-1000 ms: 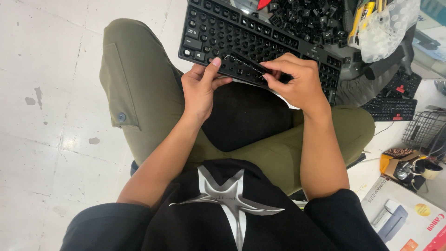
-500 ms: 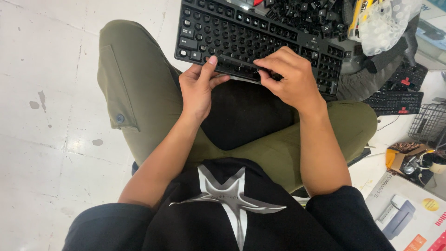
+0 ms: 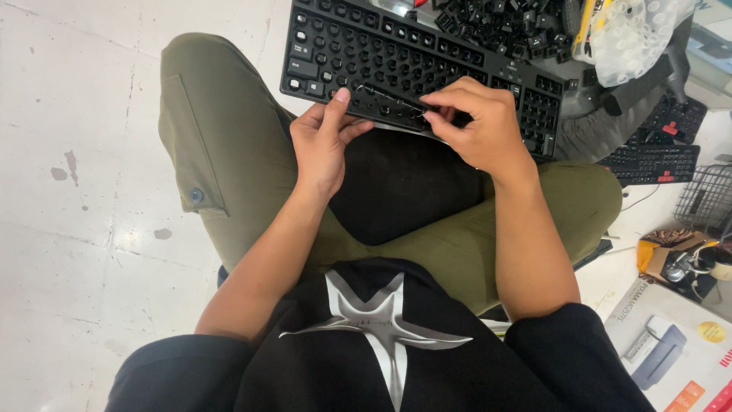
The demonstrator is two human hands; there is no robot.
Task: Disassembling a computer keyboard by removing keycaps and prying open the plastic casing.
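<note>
A black keyboard (image 3: 396, 53) with its keycaps removed rests across my lap, over olive trousers. A long black space bar key (image 3: 387, 101) lies along the keyboard's near edge. My left hand (image 3: 324, 141) pinches the bar's left end between thumb and forefinger. My right hand (image 3: 476, 126) grips its right end with the fingertips. Both hands sit at the keyboard's front edge, close together.
A heap of loose black keycaps (image 3: 496, 19) lies beyond the keyboard, beside a clear plastic bag (image 3: 633, 30). A second black keyboard (image 3: 652, 160) lies at right, near a wire basket (image 3: 705, 202). A printed cardboard box (image 3: 671, 351) sits at lower right. White tiled floor (image 3: 76, 191) lies left.
The view has shifted slightly. My hands stay on the space bar at the keyboard's near edge, with the right fingers now curled tighter over its right end.
</note>
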